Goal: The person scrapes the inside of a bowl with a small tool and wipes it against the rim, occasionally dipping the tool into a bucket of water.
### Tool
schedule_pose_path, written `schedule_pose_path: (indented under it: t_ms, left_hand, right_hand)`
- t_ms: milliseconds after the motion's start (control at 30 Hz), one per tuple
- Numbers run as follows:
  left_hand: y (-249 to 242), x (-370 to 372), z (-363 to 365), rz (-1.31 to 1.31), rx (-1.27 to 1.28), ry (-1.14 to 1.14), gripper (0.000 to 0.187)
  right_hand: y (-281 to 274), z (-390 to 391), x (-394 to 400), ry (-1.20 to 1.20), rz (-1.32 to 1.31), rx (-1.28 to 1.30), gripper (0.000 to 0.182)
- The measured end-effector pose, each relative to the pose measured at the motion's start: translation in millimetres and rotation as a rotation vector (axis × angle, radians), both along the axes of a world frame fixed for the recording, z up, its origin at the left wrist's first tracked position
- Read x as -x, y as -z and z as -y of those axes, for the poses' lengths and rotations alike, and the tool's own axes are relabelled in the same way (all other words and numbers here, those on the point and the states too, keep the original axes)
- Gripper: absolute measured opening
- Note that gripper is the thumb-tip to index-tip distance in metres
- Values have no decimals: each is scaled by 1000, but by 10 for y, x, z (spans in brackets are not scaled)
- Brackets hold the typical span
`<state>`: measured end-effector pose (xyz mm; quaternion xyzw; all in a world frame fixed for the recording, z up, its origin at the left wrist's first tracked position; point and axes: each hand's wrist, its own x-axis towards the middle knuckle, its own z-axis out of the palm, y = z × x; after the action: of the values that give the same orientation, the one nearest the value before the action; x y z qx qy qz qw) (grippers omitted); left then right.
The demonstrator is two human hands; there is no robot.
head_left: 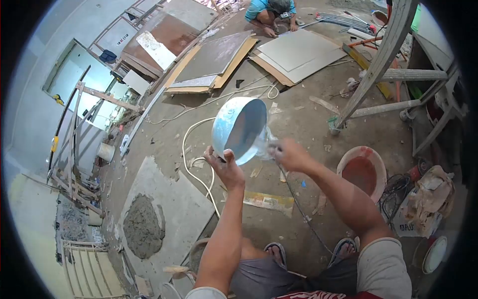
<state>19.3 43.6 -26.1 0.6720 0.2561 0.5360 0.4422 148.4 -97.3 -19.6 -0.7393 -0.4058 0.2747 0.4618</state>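
A pale blue round plastic basin, smeared with white, is held up tilted, its opening turned to the right. My left hand grips it from below, thumb over the lower rim. At the basin's right edge, my right hand is closed on a whitish crumpled wad; blur hides whether it is plastic or cloth. The wad touches the rim and reaches partly into the opening. Most of the basin's inside wall shows and looks greyish.
Wet mortar lies on a grey board at left. A bucket of reddish mix stands right, below a wooden ladder. A cable crosses the floor. Ahead, a person crouches by large tiles.
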Motion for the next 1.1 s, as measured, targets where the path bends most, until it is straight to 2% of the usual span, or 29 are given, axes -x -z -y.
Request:
schedule_pose_path:
  t_ms: [33, 167, 233, 267, 333, 367, 433, 467, 567, 667, 700, 733, 767, 800, 867, 967, 1067, 1100]
  left_hand:
    - [-31, 2, 37, 11, -28, 19, 87]
    - [-40, 7, 57, -31, -25, 64, 88]
    - [0, -17, 21, -8, -6, 33, 88]
    - [19, -28, -1, 13, 13, 1, 89]
    - [-25, 6, 9, -33, -29, -3, 90]
    - [-56, 14, 28, -76, -72, -7, 92]
    - [-115, -2, 125, -66, -26, 27, 93]
    - [-122, -21, 166, -60, 15, 61, 95]
    - [32, 0, 49, -93, 25, 39, 93]
    - [59, 9, -44, -1, 167, 49, 94]
    - [116, -15, -120, 18, 180, 19, 86]
    - [35, -39, -72, 20, 181, 18, 86]
    - [-46, -63, -9, 112, 317, 34, 89]
    - [-106, -83, 34, 206, 452, 51, 92]
    - [-111, -46, -21, 190, 547, 76, 99]
    - [-168, 6, -60, 211, 593, 29, 107]
    - [-243, 16, -140, 321, 674, -108, 109]
    - [-260, 54, -162, 322, 646, -63, 111]
  right_hand:
    - [65, -22, -25, 97, 172, -102, 28]
    - [102, -62, 121, 189, 207, -131, 29]
    - [-90, 5, 153, -137, -227, 62, 28]
    - [-37, -14, 90, -136, -224, 61, 28]
    - [171, -71, -46, -19, 142, -114, 29]
    - [251, -106, -54, -20, 144, -110, 29]
    - [285, -109, -50, 205, 303, -238, 30]
    - [307, -92, -21, 211, 310, -234, 30]
    - [0, -1, 152, -164, -310, 25, 34]
    - [5, 32, 73, -216, -421, 5, 31]
    - [78, -12, 58, -216, -418, 5, 31]
    - [184, -81, 55, -114, -64, -124, 32]
    - [286, -117, 56, -8, 292, -251, 37]
    - [236, -84, 101, -8, 295, -251, 37]
    - [97, 10, 232, 18, 689, -190, 44]
    - [242, -18, 318, -107, 597, -98, 51]
    - [327, -12, 242, -171, 659, -112, 50]
    - [336, 20, 204, -174, 659, -116, 50]
